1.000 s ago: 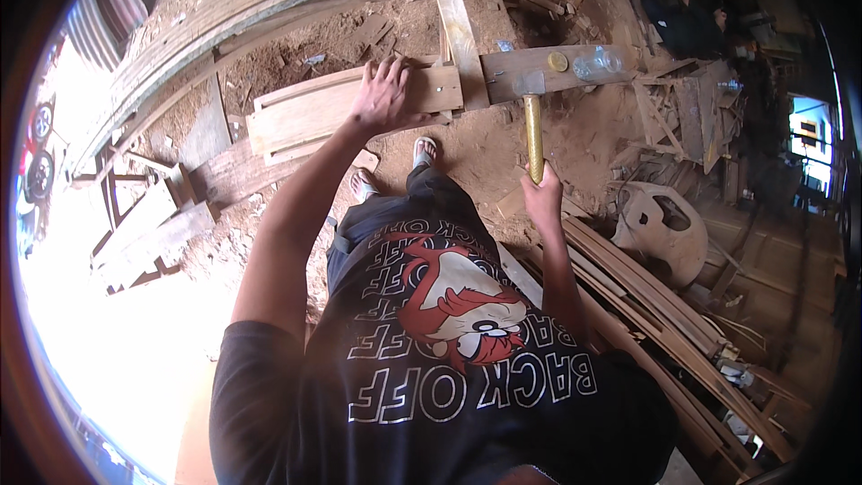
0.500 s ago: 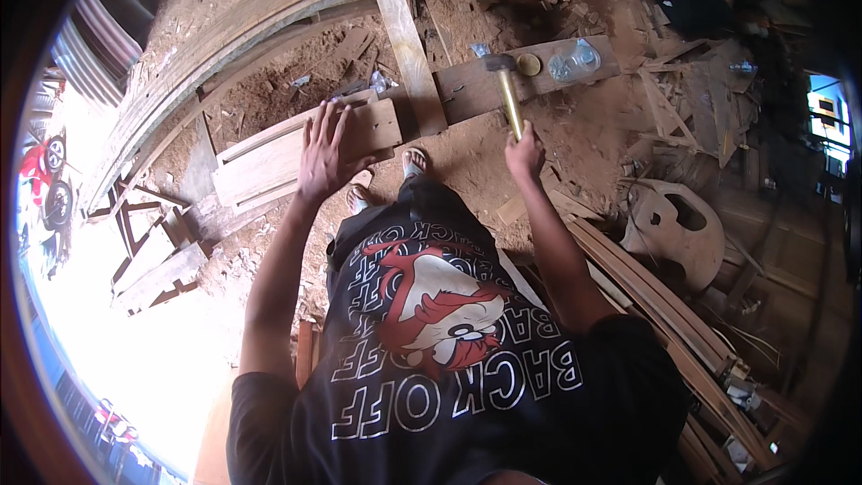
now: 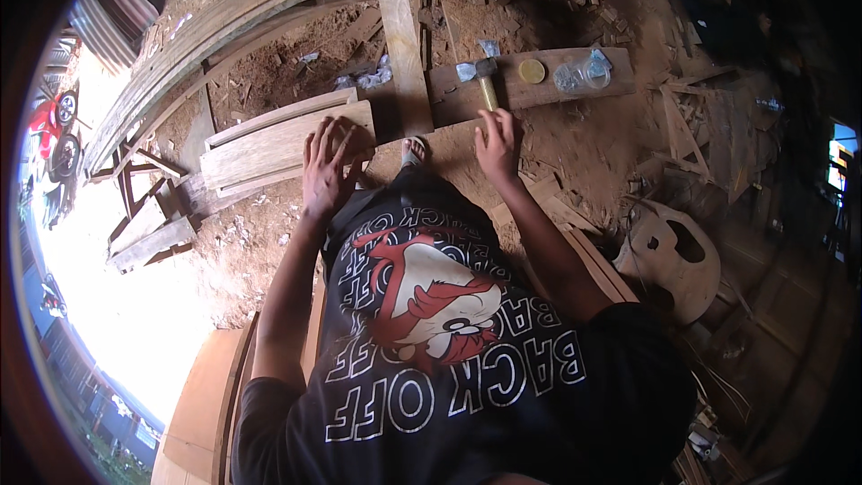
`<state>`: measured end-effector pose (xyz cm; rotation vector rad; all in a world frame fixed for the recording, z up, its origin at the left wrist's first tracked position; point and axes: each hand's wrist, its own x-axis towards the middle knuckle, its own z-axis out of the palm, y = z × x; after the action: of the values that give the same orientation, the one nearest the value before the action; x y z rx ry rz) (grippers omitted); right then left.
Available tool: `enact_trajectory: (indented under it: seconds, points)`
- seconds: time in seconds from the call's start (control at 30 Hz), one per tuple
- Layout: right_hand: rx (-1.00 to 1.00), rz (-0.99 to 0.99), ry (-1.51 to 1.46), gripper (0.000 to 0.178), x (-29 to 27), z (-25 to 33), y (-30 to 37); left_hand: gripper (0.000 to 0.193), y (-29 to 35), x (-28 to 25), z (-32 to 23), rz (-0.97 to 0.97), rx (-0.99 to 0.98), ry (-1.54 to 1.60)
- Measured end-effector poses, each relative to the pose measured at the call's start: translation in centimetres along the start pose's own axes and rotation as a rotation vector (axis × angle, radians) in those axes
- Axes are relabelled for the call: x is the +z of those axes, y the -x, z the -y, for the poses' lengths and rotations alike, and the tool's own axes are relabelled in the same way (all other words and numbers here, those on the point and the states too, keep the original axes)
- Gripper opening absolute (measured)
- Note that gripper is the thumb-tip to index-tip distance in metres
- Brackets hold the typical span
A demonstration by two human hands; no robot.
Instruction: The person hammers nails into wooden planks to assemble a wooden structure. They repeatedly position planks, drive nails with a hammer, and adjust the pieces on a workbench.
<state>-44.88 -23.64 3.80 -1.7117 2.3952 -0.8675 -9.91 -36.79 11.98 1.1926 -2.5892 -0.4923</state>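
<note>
My left hand [image 3: 329, 166] rests with fingers spread on the near right end of a pale grooved wooden piece [image 3: 260, 149], which lies on a long bench plank. A hammer [image 3: 488, 95] lies on the dark plank [image 3: 451, 90] to the right, its head away from me and its yellowish handle toward me. At the handle's near end is my right hand [image 3: 497, 148], fingers loosely apart and no longer wrapped round it. Whether a fingertip still touches the handle is hard to make out.
Right of the hammer sit a round yellowish lid [image 3: 532, 71] and a clear plastic container [image 3: 584, 74]. A narrow board [image 3: 401, 36] crosses the plank. Long beams [image 3: 260, 13] span the far side. A curved wooden panel with cut-outs [image 3: 669, 260] stands at right, among scraps and sawdust.
The hammer, held raised in my right hand before, now lies on the plank, and that hand has loosened from it. My left hand has shifted slightly on the wooden piece.
</note>
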Motion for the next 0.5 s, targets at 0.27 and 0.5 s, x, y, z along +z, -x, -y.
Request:
enact_trajectory:
  seconds: [0.27,0.5]
  points:
    - [-0.166,0.184,0.092,0.025,8.2,1.7,-3.9,0.071,0.3,0.2,-0.7,-0.002,-0.053,0.057]
    - [-0.057,0.296,0.162,0.009,11.9,0.6,-5.5,0.057,0.2,-0.9,-1.2,-0.12,-0.095,0.156]
